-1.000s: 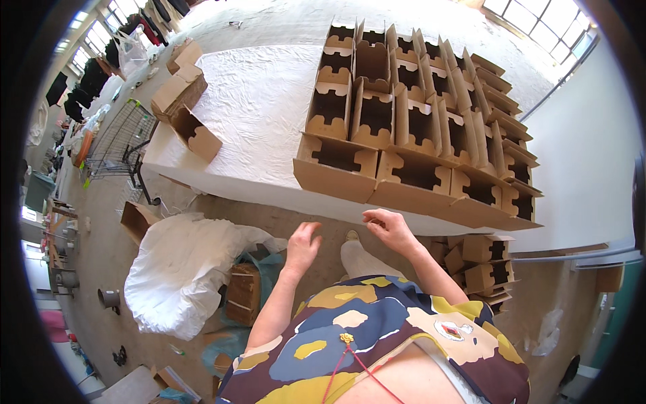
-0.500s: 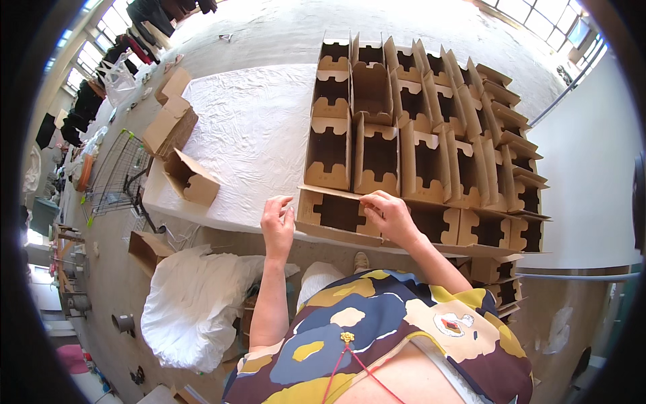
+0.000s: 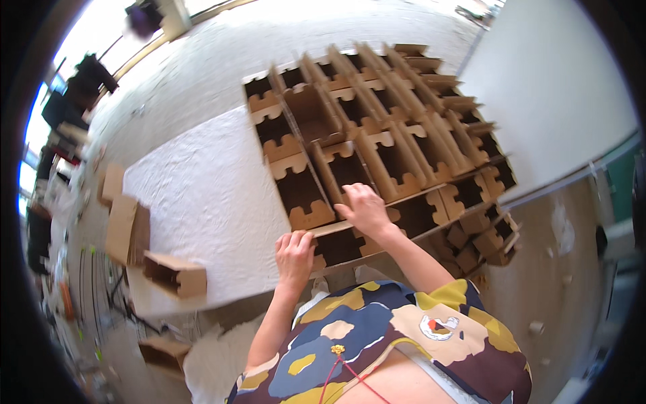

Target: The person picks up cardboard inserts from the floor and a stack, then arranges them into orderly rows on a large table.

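Open-topped brown cardboard boxes stand packed in rows on the white-covered table. At the near left corner of this block lies a long front box [image 3: 340, 248], its notched end flaps standing inside. My left hand [image 3: 295, 257] has its fingers curled over that box's left end, gripping the corner. Above the same box's far wall, my right hand [image 3: 365, 212] reaches toward the box behind it [image 3: 343, 168]. Its fingers are bent and spread, with the thumb apart, and nothing shows in them. Whether its fingertips touch cardboard is hard to tell.
Loose cardboard boxes [image 3: 176, 275] sit at the table's left edge, a taller one [image 3: 128, 229] behind. The white cloth [image 3: 195, 175] covers the tabletop. More small boxes [image 3: 481, 236] are stacked lower at the right, near a pale panel [image 3: 545, 94]. Another open box [image 3: 163, 355] stands below left.
The view has turned, so the block of boxes appears tilted. My left hand has come onto the front box's left corner. My right hand has left its far wall and reached farther over the rows.
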`<move>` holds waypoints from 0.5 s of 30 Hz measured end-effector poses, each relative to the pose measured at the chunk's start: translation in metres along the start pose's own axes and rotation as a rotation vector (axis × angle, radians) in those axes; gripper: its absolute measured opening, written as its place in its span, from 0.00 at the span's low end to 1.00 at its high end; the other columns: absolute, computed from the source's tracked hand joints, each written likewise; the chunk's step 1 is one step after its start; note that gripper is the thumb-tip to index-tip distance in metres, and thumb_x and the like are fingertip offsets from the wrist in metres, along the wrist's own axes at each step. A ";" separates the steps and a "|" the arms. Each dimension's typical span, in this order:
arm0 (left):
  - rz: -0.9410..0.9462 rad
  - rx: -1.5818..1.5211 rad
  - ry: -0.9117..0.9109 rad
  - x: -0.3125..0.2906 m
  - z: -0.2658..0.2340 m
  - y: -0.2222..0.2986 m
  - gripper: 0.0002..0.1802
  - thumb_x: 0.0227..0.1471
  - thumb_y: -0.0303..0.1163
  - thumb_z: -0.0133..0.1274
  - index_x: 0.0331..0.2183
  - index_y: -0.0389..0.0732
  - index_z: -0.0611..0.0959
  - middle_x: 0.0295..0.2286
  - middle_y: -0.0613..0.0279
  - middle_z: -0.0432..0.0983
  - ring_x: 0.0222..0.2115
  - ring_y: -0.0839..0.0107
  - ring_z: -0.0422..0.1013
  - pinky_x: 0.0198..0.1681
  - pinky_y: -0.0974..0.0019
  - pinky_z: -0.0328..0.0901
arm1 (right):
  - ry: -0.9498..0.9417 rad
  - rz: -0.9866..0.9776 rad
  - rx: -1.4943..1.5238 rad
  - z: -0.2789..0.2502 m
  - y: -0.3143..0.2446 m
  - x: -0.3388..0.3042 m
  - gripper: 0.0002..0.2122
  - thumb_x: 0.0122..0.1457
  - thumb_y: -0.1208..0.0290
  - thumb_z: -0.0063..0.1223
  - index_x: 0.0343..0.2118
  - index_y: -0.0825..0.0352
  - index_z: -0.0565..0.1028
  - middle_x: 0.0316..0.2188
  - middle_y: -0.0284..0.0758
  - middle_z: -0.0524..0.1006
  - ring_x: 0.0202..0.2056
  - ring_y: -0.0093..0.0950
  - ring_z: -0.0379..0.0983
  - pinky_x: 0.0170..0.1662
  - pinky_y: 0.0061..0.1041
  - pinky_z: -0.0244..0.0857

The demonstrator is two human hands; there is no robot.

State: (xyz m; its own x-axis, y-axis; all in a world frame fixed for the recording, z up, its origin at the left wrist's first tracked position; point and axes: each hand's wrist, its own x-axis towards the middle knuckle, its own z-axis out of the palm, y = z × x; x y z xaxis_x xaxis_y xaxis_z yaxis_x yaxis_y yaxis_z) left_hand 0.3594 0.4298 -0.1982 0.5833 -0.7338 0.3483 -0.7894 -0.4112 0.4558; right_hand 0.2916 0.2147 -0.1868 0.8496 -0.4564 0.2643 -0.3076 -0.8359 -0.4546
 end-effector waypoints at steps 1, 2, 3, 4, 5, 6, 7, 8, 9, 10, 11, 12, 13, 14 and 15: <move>0.023 0.005 -0.009 0.000 0.002 -0.006 0.14 0.41 0.27 0.61 0.35 0.43 0.79 0.32 0.61 0.75 0.38 0.60 0.71 0.46 0.59 0.62 | -0.081 0.079 -0.087 0.002 -0.008 0.007 0.21 0.52 0.55 0.60 0.40 0.68 0.75 0.40 0.40 0.76 0.44 0.38 0.73 0.47 0.36 0.68; 0.022 -0.035 -0.010 -0.001 0.005 -0.013 0.13 0.41 0.28 0.61 0.33 0.43 0.78 0.30 0.62 0.75 0.35 0.60 0.71 0.45 0.59 0.62 | -0.164 0.158 -0.165 0.005 -0.015 0.014 0.23 0.51 0.50 0.60 0.39 0.67 0.76 0.39 0.40 0.77 0.44 0.37 0.74 0.47 0.35 0.68; 0.052 -0.031 -0.041 0.000 0.004 -0.016 0.13 0.41 0.27 0.61 0.33 0.43 0.79 0.30 0.62 0.75 0.35 0.61 0.71 0.43 0.59 0.62 | -0.197 0.212 -0.204 0.012 -0.017 0.018 0.25 0.51 0.46 0.59 0.39 0.66 0.76 0.39 0.40 0.77 0.44 0.36 0.74 0.47 0.35 0.68; 0.073 -0.015 -0.068 0.000 0.001 -0.020 0.13 0.41 0.26 0.61 0.34 0.43 0.79 0.30 0.63 0.75 0.36 0.61 0.71 0.42 0.59 0.62 | -0.234 0.258 -0.232 0.021 -0.020 0.023 0.27 0.51 0.43 0.58 0.40 0.66 0.77 0.39 0.39 0.78 0.44 0.35 0.74 0.47 0.35 0.68; 0.102 -0.007 -0.093 -0.001 0.001 -0.020 0.13 0.41 0.26 0.61 0.34 0.43 0.79 0.31 0.63 0.75 0.36 0.61 0.70 0.42 0.59 0.62 | -0.274 0.294 -0.223 0.025 -0.022 0.025 0.28 0.51 0.41 0.57 0.40 0.65 0.77 0.39 0.38 0.78 0.45 0.34 0.74 0.49 0.35 0.68; 0.125 0.009 -0.114 -0.002 -0.001 -0.022 0.13 0.42 0.27 0.61 0.34 0.44 0.79 0.32 0.64 0.75 0.37 0.61 0.70 0.42 0.59 0.63 | -0.308 0.346 -0.202 0.027 -0.029 0.028 0.27 0.50 0.42 0.58 0.39 0.64 0.78 0.40 0.38 0.78 0.47 0.34 0.74 0.50 0.34 0.67; 0.147 0.026 -0.133 -0.003 -0.003 -0.024 0.13 0.42 0.27 0.60 0.35 0.44 0.80 0.33 0.64 0.75 0.37 0.61 0.70 0.42 0.59 0.63 | -0.307 0.368 -0.211 0.032 -0.031 0.028 0.26 0.50 0.43 0.58 0.39 0.64 0.78 0.40 0.38 0.79 0.47 0.34 0.75 0.49 0.34 0.68; 0.169 0.033 -0.120 -0.002 -0.004 -0.026 0.13 0.42 0.28 0.60 0.35 0.45 0.80 0.33 0.65 0.75 0.37 0.62 0.70 0.41 0.59 0.63 | -0.307 0.389 -0.219 0.037 -0.032 0.028 0.25 0.50 0.43 0.59 0.39 0.63 0.78 0.40 0.39 0.79 0.46 0.34 0.76 0.48 0.34 0.69; 0.191 0.034 -0.109 -0.003 -0.001 -0.029 0.13 0.42 0.28 0.61 0.34 0.45 0.80 0.33 0.66 0.74 0.37 0.62 0.69 0.41 0.59 0.63 | -0.300 0.442 -0.176 0.040 -0.034 0.027 0.22 0.50 0.48 0.61 0.36 0.64 0.80 0.38 0.40 0.81 0.44 0.36 0.78 0.46 0.35 0.71; 0.213 0.035 -0.098 -0.003 0.001 -0.031 0.12 0.42 0.29 0.61 0.34 0.46 0.80 0.33 0.67 0.74 0.37 0.63 0.69 0.40 0.59 0.63 | -0.291 0.466 -0.166 0.045 -0.031 0.028 0.21 0.50 0.49 0.61 0.36 0.64 0.80 0.38 0.40 0.81 0.43 0.36 0.78 0.46 0.35 0.72; 0.230 0.031 -0.098 0.000 0.001 -0.031 0.13 0.42 0.29 0.60 0.35 0.46 0.80 0.32 0.67 0.74 0.38 0.63 0.69 0.40 0.60 0.63 | -0.281 0.490 -0.156 0.049 -0.026 0.029 0.20 0.49 0.50 0.61 0.35 0.64 0.80 0.38 0.40 0.81 0.43 0.37 0.78 0.45 0.35 0.72; 0.233 0.040 -0.107 -0.001 -0.002 -0.033 0.13 0.42 0.29 0.60 0.35 0.46 0.80 0.32 0.67 0.73 0.38 0.63 0.69 0.40 0.60 0.63 | -0.284 0.504 -0.135 0.050 -0.033 0.031 0.20 0.49 0.51 0.61 0.35 0.64 0.81 0.37 0.41 0.81 0.42 0.37 0.79 0.45 0.35 0.72; 0.237 0.049 -0.116 0.001 -0.004 -0.034 0.13 0.43 0.29 0.60 0.35 0.47 0.81 0.32 0.67 0.73 0.37 0.63 0.69 0.40 0.60 0.64 | -0.302 0.546 -0.090 0.048 -0.038 0.035 0.18 0.48 0.53 0.60 0.35 0.64 0.81 0.38 0.41 0.81 0.43 0.37 0.78 0.46 0.36 0.72; 0.241 0.058 -0.125 0.002 -0.006 -0.036 0.12 0.43 0.29 0.60 0.35 0.47 0.81 0.32 0.67 0.73 0.37 0.63 0.69 0.39 0.60 0.64 | -0.345 0.563 -0.058 0.043 -0.042 0.039 0.18 0.49 0.53 0.59 0.37 0.63 0.81 0.39 0.41 0.81 0.43 0.37 0.78 0.47 0.36 0.71; 0.245 0.063 -0.145 0.002 -0.006 -0.036 0.12 0.43 0.29 0.59 0.35 0.46 0.81 0.32 0.66 0.74 0.37 0.63 0.70 0.40 0.60 0.64 | -0.350 0.576 -0.049 0.041 -0.040 0.040 0.18 0.50 0.54 0.59 0.37 0.62 0.81 0.39 0.41 0.81 0.44 0.37 0.78 0.47 0.36 0.71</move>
State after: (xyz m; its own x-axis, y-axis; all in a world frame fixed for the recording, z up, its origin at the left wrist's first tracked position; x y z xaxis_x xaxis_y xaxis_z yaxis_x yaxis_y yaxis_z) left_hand 0.3900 0.4467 -0.2090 0.3437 -0.8834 0.3185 -0.9165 -0.2417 0.3188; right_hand 0.3556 0.2426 -0.1927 0.6304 -0.7143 -0.3038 -0.7650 -0.5054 -0.3991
